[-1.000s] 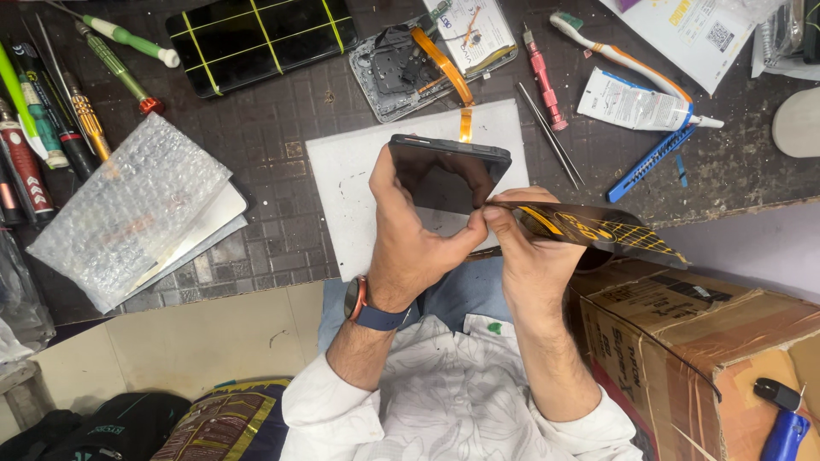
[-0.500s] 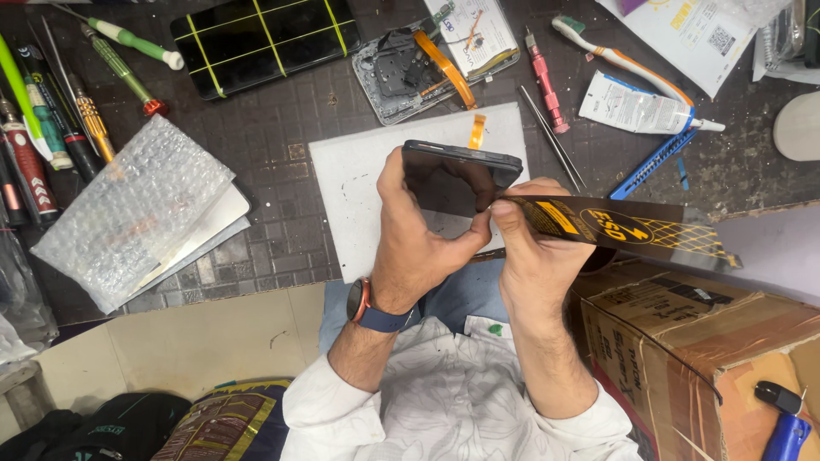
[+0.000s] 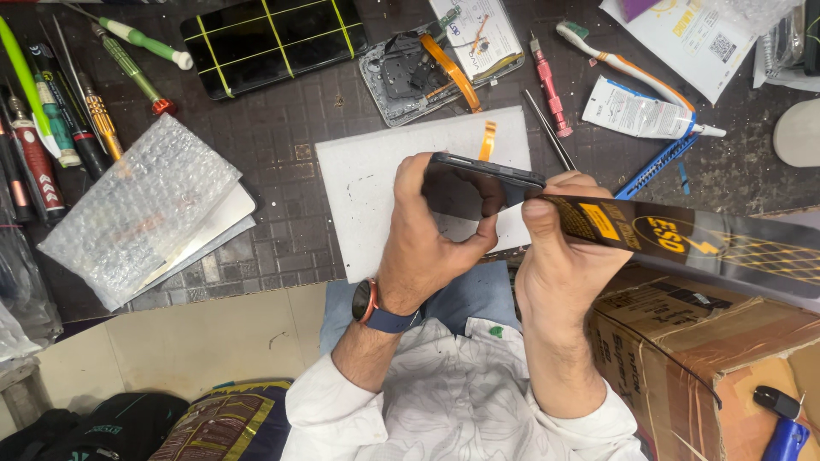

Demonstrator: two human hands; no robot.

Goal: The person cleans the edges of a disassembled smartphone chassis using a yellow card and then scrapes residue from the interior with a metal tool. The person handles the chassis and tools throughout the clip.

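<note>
My left hand [image 3: 431,239] grips a dark phone body [image 3: 478,183] held on edge above a white mat [image 3: 376,192]. A watch with a blue strap [image 3: 376,309] is on that wrist. My right hand [image 3: 564,256] pinches a long black and yellow strip [image 3: 683,239] whose end lies against the phone's right edge; the strip runs off to the right. An orange ribbon cable [image 3: 488,141] sticks up behind the phone.
A dark cutting mat [image 3: 282,128] covers the bench. On it lie a taped phone screen [image 3: 273,38], an opened phone frame [image 3: 418,77], screwdrivers [image 3: 60,128], a bubble-wrap pack [image 3: 137,209], a glue tube [image 3: 641,115], tweezers [image 3: 551,141]. A cardboard box [image 3: 717,358] stands at right.
The phone and both hands have drifted slightly right and down. The strip has slid further along the phone's edge and now lies flatter, stretching more to the right.
</note>
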